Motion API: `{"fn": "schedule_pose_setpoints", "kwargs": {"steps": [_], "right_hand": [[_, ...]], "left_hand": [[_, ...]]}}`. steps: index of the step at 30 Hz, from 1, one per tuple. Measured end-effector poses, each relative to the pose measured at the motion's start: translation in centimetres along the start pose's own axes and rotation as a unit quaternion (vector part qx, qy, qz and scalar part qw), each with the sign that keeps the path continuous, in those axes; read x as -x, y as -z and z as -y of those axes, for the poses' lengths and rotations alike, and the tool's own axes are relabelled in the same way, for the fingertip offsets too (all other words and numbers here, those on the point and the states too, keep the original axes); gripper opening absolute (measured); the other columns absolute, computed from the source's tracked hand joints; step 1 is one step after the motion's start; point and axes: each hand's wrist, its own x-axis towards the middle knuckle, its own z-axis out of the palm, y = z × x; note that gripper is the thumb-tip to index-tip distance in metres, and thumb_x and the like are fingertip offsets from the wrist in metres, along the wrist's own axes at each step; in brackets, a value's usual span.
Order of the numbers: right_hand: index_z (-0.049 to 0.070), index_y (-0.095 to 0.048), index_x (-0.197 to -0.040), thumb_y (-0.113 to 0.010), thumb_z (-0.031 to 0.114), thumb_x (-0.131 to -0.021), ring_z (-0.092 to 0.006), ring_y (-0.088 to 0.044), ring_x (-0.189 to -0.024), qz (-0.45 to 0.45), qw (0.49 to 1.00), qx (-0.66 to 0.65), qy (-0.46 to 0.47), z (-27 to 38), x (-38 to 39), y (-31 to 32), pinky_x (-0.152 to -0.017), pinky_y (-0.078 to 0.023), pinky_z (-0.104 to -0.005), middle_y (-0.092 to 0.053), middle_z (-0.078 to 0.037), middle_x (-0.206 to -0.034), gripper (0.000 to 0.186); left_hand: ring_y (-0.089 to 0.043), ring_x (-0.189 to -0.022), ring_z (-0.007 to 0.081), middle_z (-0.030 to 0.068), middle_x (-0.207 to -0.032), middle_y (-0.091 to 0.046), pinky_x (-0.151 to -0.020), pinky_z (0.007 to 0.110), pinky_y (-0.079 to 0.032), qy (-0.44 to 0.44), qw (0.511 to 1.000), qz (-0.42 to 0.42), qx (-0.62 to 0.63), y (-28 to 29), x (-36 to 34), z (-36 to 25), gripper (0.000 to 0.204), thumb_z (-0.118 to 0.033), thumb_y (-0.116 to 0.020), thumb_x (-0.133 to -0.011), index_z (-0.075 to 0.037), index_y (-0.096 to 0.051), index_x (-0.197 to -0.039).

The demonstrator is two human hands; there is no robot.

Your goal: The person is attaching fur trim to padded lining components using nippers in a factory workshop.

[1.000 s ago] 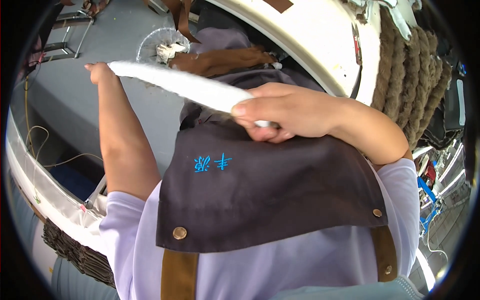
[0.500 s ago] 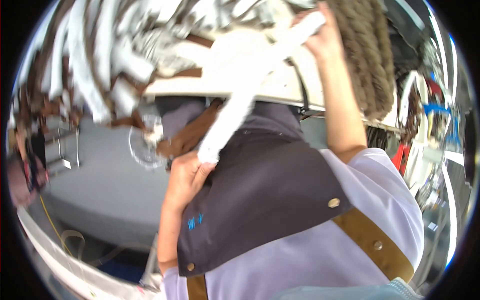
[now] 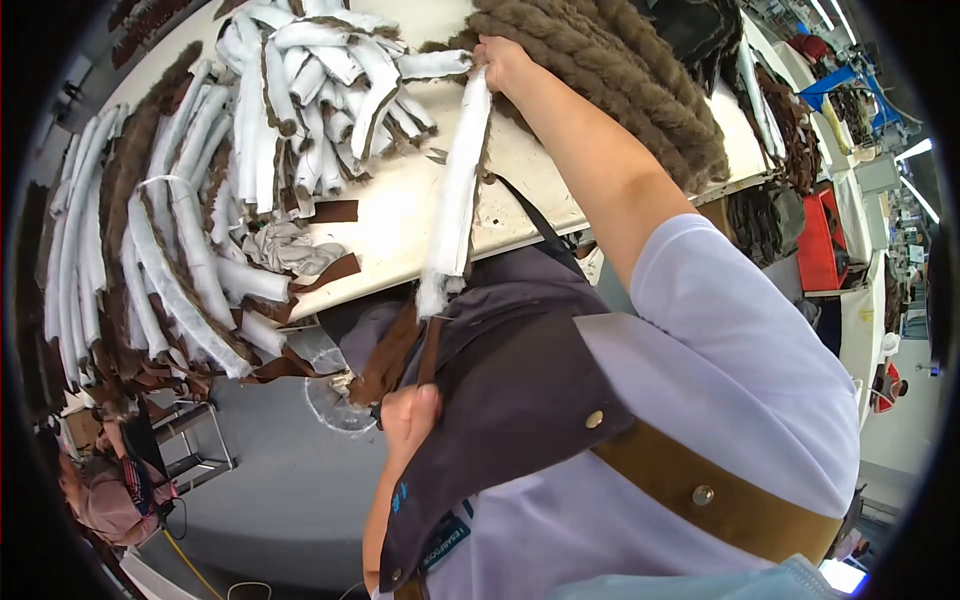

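Your left hand (image 3: 408, 415) is now off the lower end of the white strip (image 3: 458, 180) and closed on the brown strap (image 3: 429, 355), your right hand (image 3: 500, 65) pinches the top, and this strip slants past the bench (image 3: 400, 220) edge unreleased, beside a heap (image 3: 375, 85) already there.

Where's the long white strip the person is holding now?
In the head view, the long white strip runs from the right hand at upper centre down past the edge of the table, right of the pile of white strips.
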Motion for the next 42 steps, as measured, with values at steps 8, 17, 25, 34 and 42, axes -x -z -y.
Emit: {"fn": "schedule_pose_setpoints", "kwargs": {"steps": [8, 17, 25, 34, 42], "right_hand": [[0.013, -0.036, -0.064, -0.047, 0.029, -0.091, -0.0098, -0.025, -0.041, 0.277, 0.946, -0.075, -0.15, -1.0, 10.2, 0.9, -0.041, -0.027, -0.0241, -0.026, 0.004, -0.049, 0.034], [0.012, -0.036, -0.056, -0.065, 0.027, -0.079, -0.0063, -0.028, -0.041, 0.223, 0.933, -0.146, -0.241, 0.3, 14.9, 1.3, -0.042, -0.029, -0.0208, -0.03, 0.007, -0.048, 0.04], [0.003, -0.043, -0.094, -0.044, 0.016, -0.091, -0.0121, -0.049, -0.056, 0.275, 0.947, 0.09, -0.14, -2.0, 21.2, -1.6, -0.054, -0.048, -0.0242, -0.05, -0.006, -0.068, 0.014], [0.01, -0.037, -0.073, -0.041, 0.027, -0.094, -0.0104, -0.028, -0.043, 0.182, 0.981, 0.016, -0.062, -0.7, 6.0, -5.4, -0.042, -0.034, -0.0311, -0.027, 0.003, -0.052, 0.028], [0.009, -0.036, -0.063, -0.045, 0.029, -0.092, -0.0115, -0.028, -0.04, 0.168, 0.985, 0.049, -0.008, 2.6, 1.8, -4.4, -0.043, -0.031, -0.0284, -0.027, 0.003, -0.048, 0.036]], "left_hand": [[-0.027, -0.045, 0.007, -0.0032, -0.052, -0.028, -0.043, 0.022, -0.022, -0.029, 0.748, -0.085, 0.658, 5.7, 5.8, -0.8, 0.038, -0.036, -0.041, -0.093, -0.011, -0.045, -0.064], [-0.05, -0.054, 0.0261, 0.0133, -0.082, -0.06, -0.048, 0.034, -0.038, -0.074, 0.806, -0.329, -0.486, 7.5, -0.2, 1.9, 0.024, -0.024, -0.049, -0.087, -0.004, -0.055, -0.099], [-0.053, -0.061, 0.0332, 0.0122, -0.067, -0.052, -0.052, 0.04, -0.042, -0.103, 0.933, -0.07, -0.337, 1.6, -3.2, -0.1, 0.024, -0.021, -0.055, -0.082, -0.003, -0.048, -0.068], [-0.045, -0.048, 0.0334, 0.0157, -0.053, -0.043, -0.044, 0.037, -0.035, -0.176, 0.969, -0.037, -0.172, -0.9, -6.5, -4.3, 0.032, -0.018, -0.053, -0.086, 0.001, -0.045, -0.061], [-0.04, -0.044, 0.0313, 0.0134, -0.05, -0.039, -0.043, 0.036, -0.03, -0.18, 0.962, -0.017, -0.206, 0.6, -2.8, -6.3, 0.026, -0.007, -0.055, -0.08, 0.002, -0.044, -0.058]]}}
